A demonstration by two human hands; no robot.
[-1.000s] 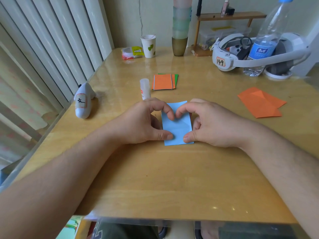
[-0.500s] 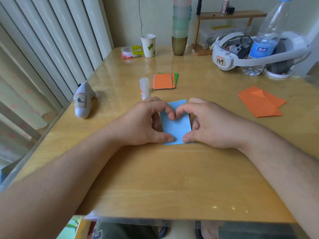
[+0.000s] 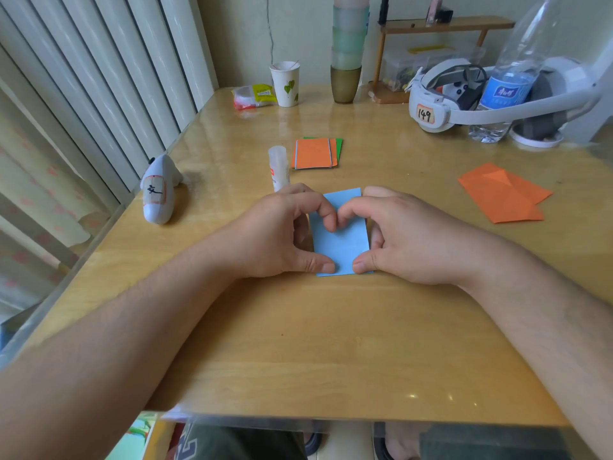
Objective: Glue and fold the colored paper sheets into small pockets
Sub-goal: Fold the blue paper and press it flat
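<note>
A folded blue paper (image 3: 341, 240) lies flat on the wooden table (image 3: 331, 343) in front of me. My left hand (image 3: 282, 234) holds its left side, with the thumb on the near corner and the curled index fingertip on the middle. My right hand (image 3: 404, 234) mirrors this on the right side, and the two index fingertips touch each other. A glue stick (image 3: 278, 166) stands just behind my left hand. Behind it lies a stack of orange and green folded papers (image 3: 316, 153). Orange sheets (image 3: 504, 197) lie at the right.
A white whale-shaped object (image 3: 158, 190) lies near the left table edge. At the back stand a paper cup (image 3: 286, 84), a snack packet (image 3: 253, 96), stacked cups (image 3: 346, 54), a headset (image 3: 464, 101), a water bottle (image 3: 510, 71) and a small wooden shelf (image 3: 444, 26).
</note>
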